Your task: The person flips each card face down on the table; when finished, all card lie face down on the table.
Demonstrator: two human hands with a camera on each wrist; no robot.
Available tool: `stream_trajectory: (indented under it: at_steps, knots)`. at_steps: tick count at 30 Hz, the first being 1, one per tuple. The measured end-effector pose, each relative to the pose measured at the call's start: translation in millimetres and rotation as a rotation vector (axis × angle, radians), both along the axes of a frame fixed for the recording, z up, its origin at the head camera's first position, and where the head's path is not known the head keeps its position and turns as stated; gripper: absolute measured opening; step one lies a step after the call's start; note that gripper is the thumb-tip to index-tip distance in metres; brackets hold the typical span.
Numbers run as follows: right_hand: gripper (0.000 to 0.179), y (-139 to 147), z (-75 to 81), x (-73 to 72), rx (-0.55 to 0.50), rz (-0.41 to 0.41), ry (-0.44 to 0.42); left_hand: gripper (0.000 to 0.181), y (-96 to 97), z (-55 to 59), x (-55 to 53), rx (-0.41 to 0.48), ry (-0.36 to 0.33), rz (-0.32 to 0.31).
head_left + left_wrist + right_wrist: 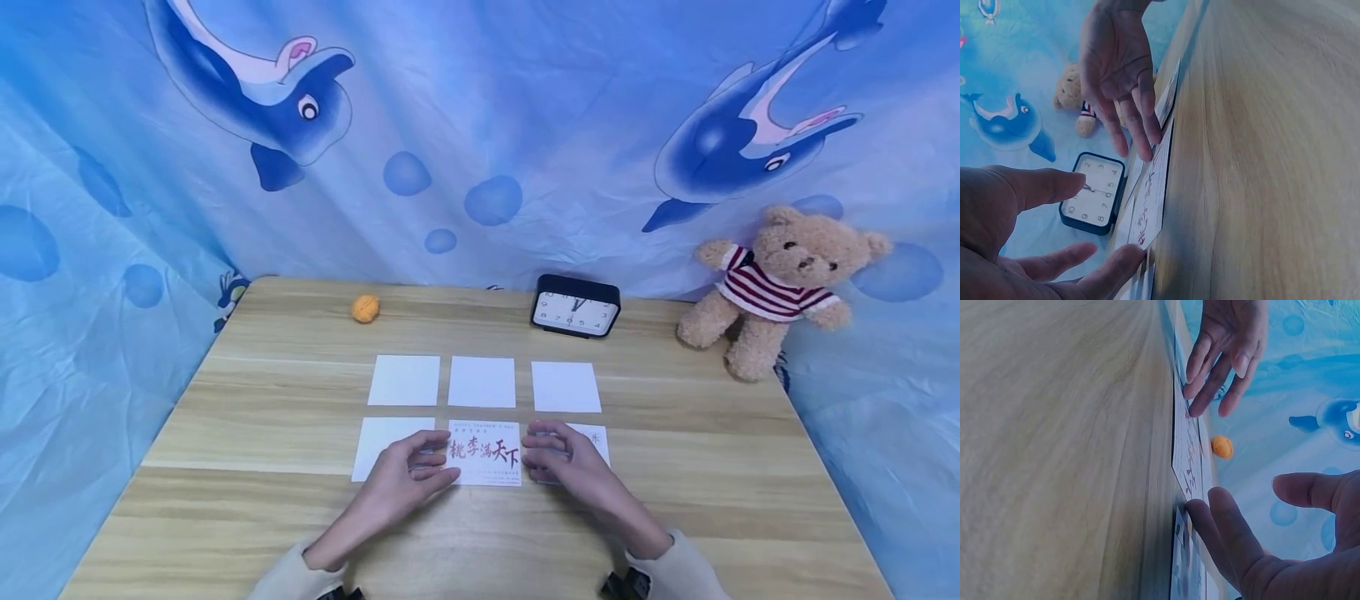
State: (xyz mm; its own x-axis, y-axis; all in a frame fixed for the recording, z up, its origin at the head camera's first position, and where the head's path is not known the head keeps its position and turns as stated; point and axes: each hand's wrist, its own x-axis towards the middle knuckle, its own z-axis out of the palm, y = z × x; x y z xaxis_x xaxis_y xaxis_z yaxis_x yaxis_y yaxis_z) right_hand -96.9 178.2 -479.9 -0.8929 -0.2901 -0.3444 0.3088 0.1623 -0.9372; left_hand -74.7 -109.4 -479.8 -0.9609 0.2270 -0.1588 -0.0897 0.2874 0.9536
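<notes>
A white card [483, 467] with red Chinese characters lies flat at the middle of the front row. At its left edge is my left hand [393, 482], fingers relaxed and apart, fingertips right at the edge. My right hand [581, 473] mirrors it on the other side, loosely bent fingers close to the card's right edge and over the right front card [597, 439], which shows some print. That hand covers much of this card. The left front card [378, 437] is blank where visible. Both wrist views show spread fingers and nothing gripped.
Behind lie three blank white cards in a row: left [405, 381], middle [482, 382] and right [566, 387]. An orange ball [366, 308], a black clock [575, 310] and a teddy bear [772, 287] stand along the back of the wooden table [225, 467], before a blue curtain [480, 108].
</notes>
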Motion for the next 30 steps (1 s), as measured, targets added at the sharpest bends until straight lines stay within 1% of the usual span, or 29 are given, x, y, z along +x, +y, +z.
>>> stream_trajectory:
  at_steps: [7, 15, 23, 28, 30]
  knots:
    - [0.052, -2, -1.7, 0.3, -0.027, -0.014, -0.013, 0.06, 3.2, 1.1, 2.0, -0.01, -0.007, 0.002]
    - [0.053, -6, -3.5, 4.1, -0.067, -0.057, -0.052, 0.061, 4.3, 0.1, 3.5, -0.023, -0.003, 0.004]
    - [0.055, -12, -7.5, 6.8, -0.104, -0.11, -0.098, 0.06, 5.3, -4.3, 3.4, -0.09, 0.021, 0.005]
    - [0.052, -13, -4.9, 6.5, -0.147, -0.117, -0.126, 0.059, 6.2, -1.7, 3.0, -0.088, 0.026, 0.016]
    - [0.052, -14, -4.3, 7.1, -0.162, -0.117, -0.135, 0.059, 6.7, -0.7, 3.3, -0.086, 0.025, 0.011]
